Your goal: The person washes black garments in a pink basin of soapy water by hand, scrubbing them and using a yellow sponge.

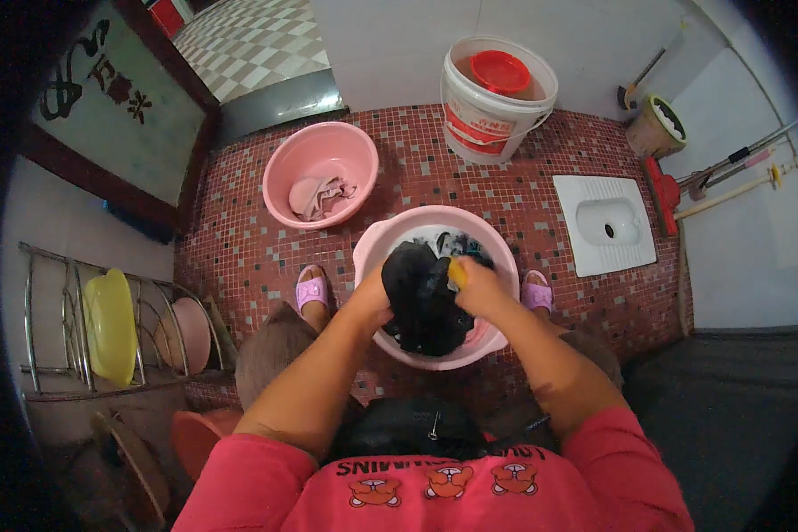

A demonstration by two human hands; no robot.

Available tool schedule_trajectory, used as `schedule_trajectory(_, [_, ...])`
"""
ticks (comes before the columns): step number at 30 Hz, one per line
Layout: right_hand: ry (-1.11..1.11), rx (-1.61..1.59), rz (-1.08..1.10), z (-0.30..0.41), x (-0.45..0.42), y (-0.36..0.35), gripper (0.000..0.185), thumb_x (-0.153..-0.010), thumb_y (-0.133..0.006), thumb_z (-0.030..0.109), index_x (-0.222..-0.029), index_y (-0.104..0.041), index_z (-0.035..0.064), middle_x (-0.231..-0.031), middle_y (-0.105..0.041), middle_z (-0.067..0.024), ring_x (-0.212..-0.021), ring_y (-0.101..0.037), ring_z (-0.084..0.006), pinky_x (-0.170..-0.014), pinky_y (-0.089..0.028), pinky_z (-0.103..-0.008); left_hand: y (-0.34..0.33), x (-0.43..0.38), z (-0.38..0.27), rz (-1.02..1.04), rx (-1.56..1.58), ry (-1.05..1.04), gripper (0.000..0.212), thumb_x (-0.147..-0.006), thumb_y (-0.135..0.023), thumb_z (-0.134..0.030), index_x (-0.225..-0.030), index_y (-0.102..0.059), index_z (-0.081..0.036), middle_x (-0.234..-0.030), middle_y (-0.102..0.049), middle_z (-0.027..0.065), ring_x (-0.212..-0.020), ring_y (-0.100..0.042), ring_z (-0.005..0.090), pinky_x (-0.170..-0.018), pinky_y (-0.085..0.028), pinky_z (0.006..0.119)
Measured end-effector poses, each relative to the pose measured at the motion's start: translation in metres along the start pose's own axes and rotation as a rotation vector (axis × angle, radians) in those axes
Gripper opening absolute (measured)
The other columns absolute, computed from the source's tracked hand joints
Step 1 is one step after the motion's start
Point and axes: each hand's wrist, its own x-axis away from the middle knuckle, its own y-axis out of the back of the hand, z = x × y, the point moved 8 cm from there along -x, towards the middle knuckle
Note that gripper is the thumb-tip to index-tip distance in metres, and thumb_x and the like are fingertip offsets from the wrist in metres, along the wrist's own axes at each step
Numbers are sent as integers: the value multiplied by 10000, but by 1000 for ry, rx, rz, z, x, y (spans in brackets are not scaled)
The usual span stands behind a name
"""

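Between my feet stands a pink plastic basin point(371, 247) with suds and dark wet cloth in it. My left hand point(374, 292) holds the left side of a black cloth garment point(415, 299), its fingers partly hidden by the fabric. A yellow object point(457, 272), perhaps a scrubbing brush or a bar of soap, is gripped in my right hand point(479, 289) and rests against the garment's right side. Some pink cloth point(480, 332) shows at the basin's lower right.
A second pink basin point(276, 189) holds a light pink cloth point(319, 196). Behind stands a white bucket point(499, 130) with a red bowl point(500, 72) in it. A squat toilet point(608, 226) is at the right, a metal rack point(73, 319) with basins at the left.
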Motion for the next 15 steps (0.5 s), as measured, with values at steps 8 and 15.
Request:
schedule_trajectory(8, [432,-297,207,-34,-22,-93,424,-793,-581,251,-1173,-501,82,-1103,-561,-131,-1087,-483,-246,-966,-328,-331,-41,28,-28,192,-277,-25,248,-846,-546,-126,-1075,-570,-36,-999,-594,56,-869,-572,137,-781,-479,272])
schedule_trajectory(15, [413,180,130,-20,4,-88,363,-758,-596,196,-1091,-561,56,-1100,-565,-171,-1028,-529,-287,-885,-400,-354,-43,25,-27,100,101,22,254,-850,-542,-146,-1080,-553,-39,-1020,-585,70,-885,-575,154,-794,-485,285])
